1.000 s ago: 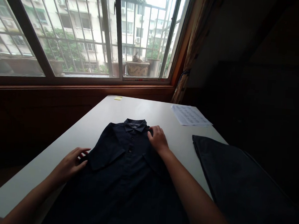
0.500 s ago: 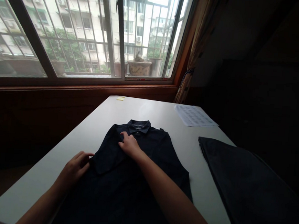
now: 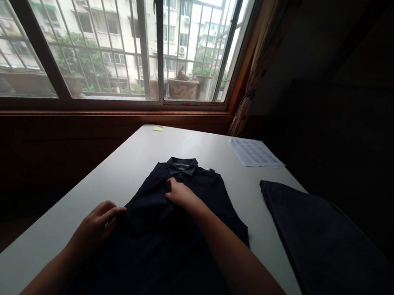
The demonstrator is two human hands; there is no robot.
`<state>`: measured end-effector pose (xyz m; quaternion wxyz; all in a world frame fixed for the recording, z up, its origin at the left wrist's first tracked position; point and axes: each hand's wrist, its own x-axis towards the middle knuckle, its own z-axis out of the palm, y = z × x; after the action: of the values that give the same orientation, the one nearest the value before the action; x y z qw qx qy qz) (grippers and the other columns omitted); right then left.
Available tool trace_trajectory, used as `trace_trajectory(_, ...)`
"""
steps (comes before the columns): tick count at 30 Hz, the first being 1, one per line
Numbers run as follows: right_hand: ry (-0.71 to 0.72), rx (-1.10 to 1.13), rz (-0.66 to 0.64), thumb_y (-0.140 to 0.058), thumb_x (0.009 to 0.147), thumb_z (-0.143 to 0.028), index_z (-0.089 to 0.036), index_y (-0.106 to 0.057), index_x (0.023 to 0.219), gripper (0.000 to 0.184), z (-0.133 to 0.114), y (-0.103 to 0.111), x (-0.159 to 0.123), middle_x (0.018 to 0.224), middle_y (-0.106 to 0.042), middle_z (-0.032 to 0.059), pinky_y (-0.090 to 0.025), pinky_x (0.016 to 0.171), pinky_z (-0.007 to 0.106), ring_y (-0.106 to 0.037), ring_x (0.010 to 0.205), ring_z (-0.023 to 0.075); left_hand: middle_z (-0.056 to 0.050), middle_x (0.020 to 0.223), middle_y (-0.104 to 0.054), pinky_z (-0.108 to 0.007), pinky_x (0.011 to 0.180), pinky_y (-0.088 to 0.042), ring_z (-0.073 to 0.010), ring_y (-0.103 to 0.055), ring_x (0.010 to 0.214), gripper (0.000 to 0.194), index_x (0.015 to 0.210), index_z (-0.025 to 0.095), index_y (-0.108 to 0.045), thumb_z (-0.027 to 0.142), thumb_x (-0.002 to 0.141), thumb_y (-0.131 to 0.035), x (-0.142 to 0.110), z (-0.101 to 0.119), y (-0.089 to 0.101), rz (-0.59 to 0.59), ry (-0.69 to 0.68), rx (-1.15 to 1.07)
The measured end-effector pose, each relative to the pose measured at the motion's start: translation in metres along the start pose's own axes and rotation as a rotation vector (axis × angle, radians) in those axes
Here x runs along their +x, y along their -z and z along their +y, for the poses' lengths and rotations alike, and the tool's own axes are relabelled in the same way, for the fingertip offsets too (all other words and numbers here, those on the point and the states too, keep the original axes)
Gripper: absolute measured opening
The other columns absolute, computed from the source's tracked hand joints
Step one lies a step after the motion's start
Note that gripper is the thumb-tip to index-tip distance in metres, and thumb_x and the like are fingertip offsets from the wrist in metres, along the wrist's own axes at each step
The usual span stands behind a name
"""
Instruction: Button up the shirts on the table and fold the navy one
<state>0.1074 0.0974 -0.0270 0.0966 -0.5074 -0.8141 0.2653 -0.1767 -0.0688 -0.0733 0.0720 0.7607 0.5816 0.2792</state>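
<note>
A dark navy collared shirt [image 3: 188, 256] lies on the white table [image 3: 113, 168], its collar [image 3: 183, 166] at the far end and its lower part running out of view towards me. My right hand [image 3: 181, 195] is on the shirt's chest just below the collar, its fingers closed on the cloth. At the shirt's left edge, my left hand [image 3: 97, 226] has its fingertips closed on the fabric. The left side is drawn inward, with the cloth slanting from shoulder to left fingertips. Dark cloth hides the exact grip of both hands.
Another dark folded garment [image 3: 312, 238] lies along the right side of the table. Printed sheets [image 3: 256, 153] sit at the far right corner, and a yellow sticky note [image 3: 157, 128] at the far left. A barred window [image 3: 116, 41] and a tied curtain [image 3: 246, 106] stand beyond.
My right hand has shifted to the right, and the shirt's left shoulder edge has moved inward with it. My left hand stays at the left edge, its index finger now straighter.
</note>
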Motion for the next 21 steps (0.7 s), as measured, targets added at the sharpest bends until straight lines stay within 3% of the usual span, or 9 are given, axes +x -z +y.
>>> trace_trajectory(6,0.094,-0.071,0.131,-0.059,0.086,-0.026,-0.021,-0.060,0.125,0.039,-0.013,-0.001,0.009,0.126,-0.060,0.0157,-0.046,0.093,0.042,-0.059,0.114,0.0322,-0.007,0.110,-0.057,-0.030,0.064,-0.061,-0.0191,-0.062,0.084,0.037,0.126,0.036,-0.064,0.023,0.094,-0.051,-0.003,-0.005,-0.005,0.007,-0.037,0.102)
trace_trajectory(9,0.153,-0.055,0.177,-0.059,0.089,-0.031,-0.024,-0.059,0.130,0.041,-0.016,-0.005,0.020,0.129,-0.057,0.0135,-0.043,0.100,0.043,-0.054,0.120,0.0312,-0.007,0.107,-0.058,-0.028,0.063,-0.060,-0.0176,-0.062,0.082,0.032,0.122,0.034,-0.067,0.025,0.096,-0.051,-0.001,-0.004,-0.004,0.034,-0.112,0.149)
trace_trajectory(12,0.194,-0.007,0.190,-0.059,0.092,-0.033,-0.029,-0.058,0.134,0.043,-0.016,-0.008,0.036,0.126,-0.062,0.0088,-0.044,0.101,0.038,-0.057,0.117,0.0264,-0.007,0.104,-0.058,-0.028,0.063,-0.060,-0.0174,-0.062,0.082,0.026,0.114,0.030,-0.070,0.026,0.097,-0.051,0.001,-0.001,-0.002,0.054,-0.168,0.169)
trace_trajectory(17,0.207,0.061,0.179,-0.055,0.093,-0.023,-0.027,-0.070,0.116,0.028,-0.014,-0.014,0.062,0.112,-0.072,0.0007,-0.048,0.095,0.024,-0.065,0.106,0.0170,-0.006,0.104,-0.058,-0.028,0.067,-0.061,-0.0170,-0.063,0.084,0.023,0.108,0.028,-0.070,0.026,0.097,-0.051,0.002,-0.003,0.000,0.030,-0.145,0.114)
trace_trajectory(21,0.141,0.041,0.232,-0.049,0.093,-0.016,-0.024,-0.074,0.109,0.030,-0.015,-0.024,0.074,0.114,-0.069,0.0057,-0.050,0.092,0.030,-0.066,0.103,0.0209,-0.005,0.102,-0.059,-0.025,0.065,-0.059,-0.0141,-0.063,0.077,0.022,0.107,0.026,-0.069,0.027,0.097,-0.049,0.001,-0.006,0.004,-0.030,-0.080,0.011)
